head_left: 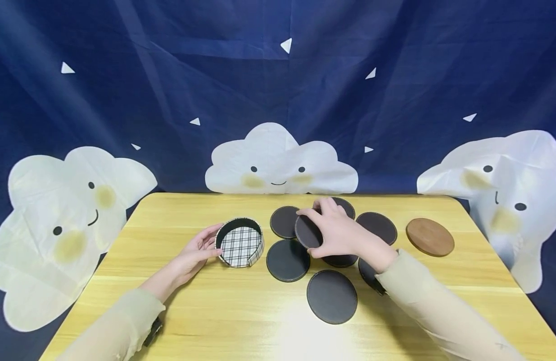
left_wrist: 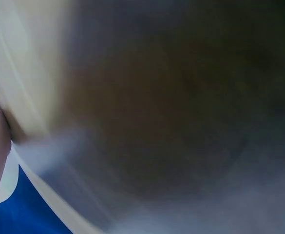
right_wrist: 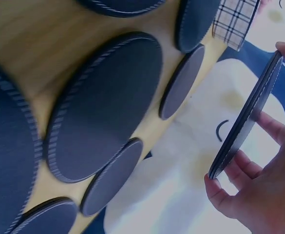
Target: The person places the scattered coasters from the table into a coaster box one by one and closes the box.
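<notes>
Dark coaster (head_left: 307,233) held up just right of centre in the head view, tilted, pale stitching along its edge in the right wrist view. Right hand (head_left: 336,234) clamped on it, thumb and fingertips at opposite sides of the edge. Round box (head_left: 240,245), open and lined with plaid, left of centre in the head view, its opening turned toward the camera; whether its base touches the table cannot be told. Left hand (head_left: 197,256) grips the box at its left side, thumb at the near rim, fingers round the far wall. Other coasters (head_left: 288,260), 7 counted, lie on the table around and under the right hand and forearm, the nearest at lower centre right. Brown disc (head_left: 430,237) lies at mid right, apart from these. Table (head_left: 205,316) has pale wood grain; glare at bottom centre. Sleeves (head_left: 124,316) are beige. Blue curtain (head_left: 241,85) fills the upper frame, with 3 smiling clouds (head_left: 278,175) and small white triangles. Left wrist view: mostly blurred.
</notes>
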Demonstrator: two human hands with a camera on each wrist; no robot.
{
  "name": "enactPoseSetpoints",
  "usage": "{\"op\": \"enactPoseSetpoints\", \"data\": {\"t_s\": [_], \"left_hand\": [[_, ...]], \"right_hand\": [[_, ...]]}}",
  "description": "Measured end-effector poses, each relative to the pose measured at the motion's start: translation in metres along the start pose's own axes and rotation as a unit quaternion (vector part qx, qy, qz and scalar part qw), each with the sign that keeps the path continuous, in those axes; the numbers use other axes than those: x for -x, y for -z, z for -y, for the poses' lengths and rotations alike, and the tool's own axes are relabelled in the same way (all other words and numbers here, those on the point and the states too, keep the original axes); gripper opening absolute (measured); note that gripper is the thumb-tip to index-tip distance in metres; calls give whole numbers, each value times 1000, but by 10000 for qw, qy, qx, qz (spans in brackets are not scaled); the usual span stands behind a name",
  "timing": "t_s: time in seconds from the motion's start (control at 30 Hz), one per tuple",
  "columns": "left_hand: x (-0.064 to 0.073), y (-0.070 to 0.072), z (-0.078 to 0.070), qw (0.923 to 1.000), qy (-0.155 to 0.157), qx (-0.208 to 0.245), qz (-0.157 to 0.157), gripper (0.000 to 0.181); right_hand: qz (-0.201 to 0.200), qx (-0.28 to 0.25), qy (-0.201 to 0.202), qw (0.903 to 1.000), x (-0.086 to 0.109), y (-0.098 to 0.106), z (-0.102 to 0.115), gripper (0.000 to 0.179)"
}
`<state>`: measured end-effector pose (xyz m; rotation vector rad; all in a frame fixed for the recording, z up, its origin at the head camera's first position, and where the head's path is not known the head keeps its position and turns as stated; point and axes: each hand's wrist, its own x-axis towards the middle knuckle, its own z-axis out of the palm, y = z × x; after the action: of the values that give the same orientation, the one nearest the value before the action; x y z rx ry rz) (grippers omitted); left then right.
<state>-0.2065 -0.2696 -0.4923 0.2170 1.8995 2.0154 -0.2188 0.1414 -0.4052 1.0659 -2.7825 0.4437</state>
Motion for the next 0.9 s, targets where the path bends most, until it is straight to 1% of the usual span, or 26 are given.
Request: {"op": "enactPoseSetpoints", "data": {"t_s": [0.2,0.27,0.37,0.57,0.9], "left_hand": [[0,1,2,10000,4,18,-18,82],[0,1,2,10000,-5,28,-6,82],[-1,1,2,10000,-10,43,11,82],[-4,0,3,10000,-21,-9,14,83],[-3,-1,2,10000,-31,-13,-54,84]], "right_hand": [[194,76,115,9997,-25,-2,12,86],[195,96,173,9996,-33,-3,16,85],[208,111,265,9994,-43,-5,22,84],[388,117,382,9984,-63,-8,35,86],[552,291,699,9956,-97,-25,62,89]]}}
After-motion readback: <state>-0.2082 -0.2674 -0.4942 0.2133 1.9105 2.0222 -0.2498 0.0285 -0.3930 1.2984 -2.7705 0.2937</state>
